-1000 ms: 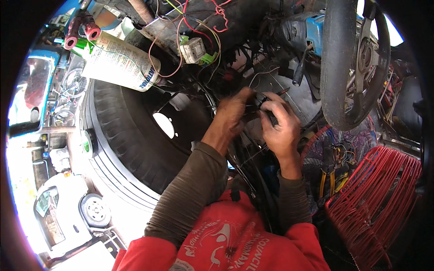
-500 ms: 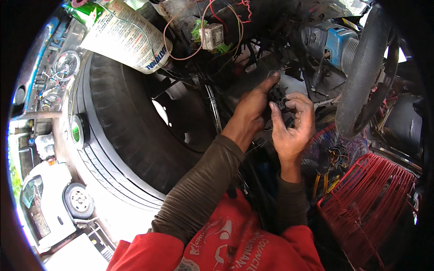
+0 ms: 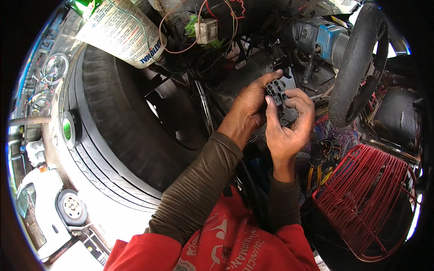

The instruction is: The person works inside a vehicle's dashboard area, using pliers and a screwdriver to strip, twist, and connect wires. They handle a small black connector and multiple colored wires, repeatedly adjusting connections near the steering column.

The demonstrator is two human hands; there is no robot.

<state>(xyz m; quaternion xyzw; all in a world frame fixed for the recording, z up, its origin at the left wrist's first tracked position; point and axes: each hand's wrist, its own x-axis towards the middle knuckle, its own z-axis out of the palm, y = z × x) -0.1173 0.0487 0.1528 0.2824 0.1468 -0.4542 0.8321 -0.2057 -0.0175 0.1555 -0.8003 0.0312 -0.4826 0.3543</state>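
A dark grey plastic electrical connector block [image 3: 275, 91] with several square slots is raised in front of me. My left hand [image 3: 246, 106] grips it from the left, the thumb stretched along its top edge. From below right, my right hand [image 3: 289, 131] closes on its lower part, the thumb tip and bent fingers at its edges. Whether a small piece or wire sits between the right fingertips, I cannot make out. Part of the block's left side is hidden by the left palm.
A large tyre [image 3: 122, 117] stands at my left, a white printed bucket [image 3: 122, 34] above it. Loose wires and a small pale box [image 3: 207, 31] hang at the top. A black steering wheel [image 3: 357, 67] and a red corded seat [image 3: 366, 194] are at the right.
The connector block now shows its slotted face more plainly, and my right thumb and fingers are nearer to it. The whole view has shifted slightly.
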